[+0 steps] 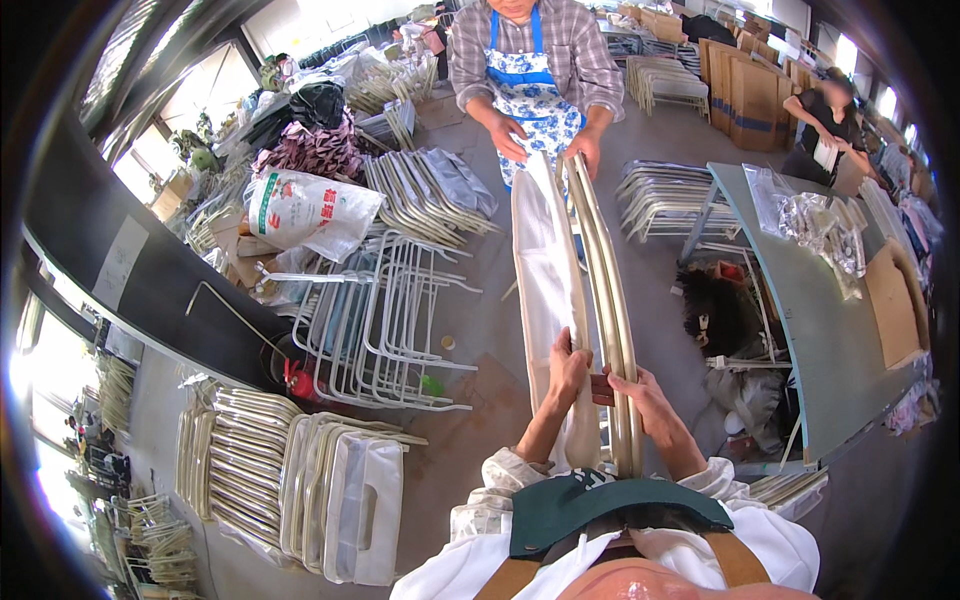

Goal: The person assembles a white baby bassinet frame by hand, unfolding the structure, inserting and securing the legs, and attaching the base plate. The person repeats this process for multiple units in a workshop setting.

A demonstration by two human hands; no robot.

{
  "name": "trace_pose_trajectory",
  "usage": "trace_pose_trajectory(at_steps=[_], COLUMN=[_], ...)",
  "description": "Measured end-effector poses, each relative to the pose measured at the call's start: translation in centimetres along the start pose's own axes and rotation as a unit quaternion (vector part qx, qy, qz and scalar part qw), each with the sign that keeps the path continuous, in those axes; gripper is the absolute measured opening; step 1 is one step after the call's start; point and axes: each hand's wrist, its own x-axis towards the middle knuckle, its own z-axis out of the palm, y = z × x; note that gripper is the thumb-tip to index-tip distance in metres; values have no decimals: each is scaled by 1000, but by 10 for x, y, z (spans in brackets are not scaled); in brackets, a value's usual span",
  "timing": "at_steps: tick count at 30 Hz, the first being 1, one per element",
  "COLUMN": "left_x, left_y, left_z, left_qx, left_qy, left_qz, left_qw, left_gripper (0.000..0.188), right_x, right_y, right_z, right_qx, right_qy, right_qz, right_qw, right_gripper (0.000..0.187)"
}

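The cloth (543, 260), long and white, stretches between the wearer and a co-worker in a blue floral apron (535, 95), above the floor (480, 345). The tubes (610, 310), cream and slim, run beside its right edge.

The left hand (568, 370) is closed on the cloth's near part, by its right edge. The right hand (645, 398) grips the tubes just beside it. At the far end, the co-worker's left hand (583, 150) is at the tubes, and the co-worker's right hand (508, 137) is by the cloth's top; how firmly it grips, I cannot tell.

The work looks partway along: the cloth is spread nearly full length, yet the tubes beside it show bare. Whether an edge is already joined to one is unclear, so fitting seems unfinished. Lower left, a stacked frame (380, 505) already bears a white panel; the white frames (395, 320) above it look bare. The tabletop (830, 340) stands apart, right.
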Motion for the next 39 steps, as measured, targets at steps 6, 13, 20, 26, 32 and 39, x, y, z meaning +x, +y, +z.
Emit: trace_pose_trajectory(at_steps=[6, 13, 20, 26, 32, 39], left_x=[6, 35, 87, 124, 145, 138], left_y=[-1, 2, 0, 9, 4, 16], left_z=[-10, -47, -65, -111, -103, -140], left_qx=[-29, -43, -7, -21, -107, 61], left_qy=[15, 27, 47, 48, 75, 192], left_qz=[-19, -52, -27, -1, -39, 103], left_qw=[999, 997, 998, 999, 991, 974], left_gripper=[37, 44, 42, 46, 38, 30], right_x=[19, 20, 4, -5, 20, 37], right_y=[8, -40, -65, -16, 104, 116], right_z=[-20, -79, -112, -100, -16, 18], right_qx=[24, 56, -338, -557, -443, -302], right_qy=[-27, -47, 87, 169, -92, 64], right_qz=[-3, -47, -107, -154, -198, -243], right_qw=[999, 996, 931, 798, 870, 920], right_gripper=[49, 27, 69, 99, 70, 17])
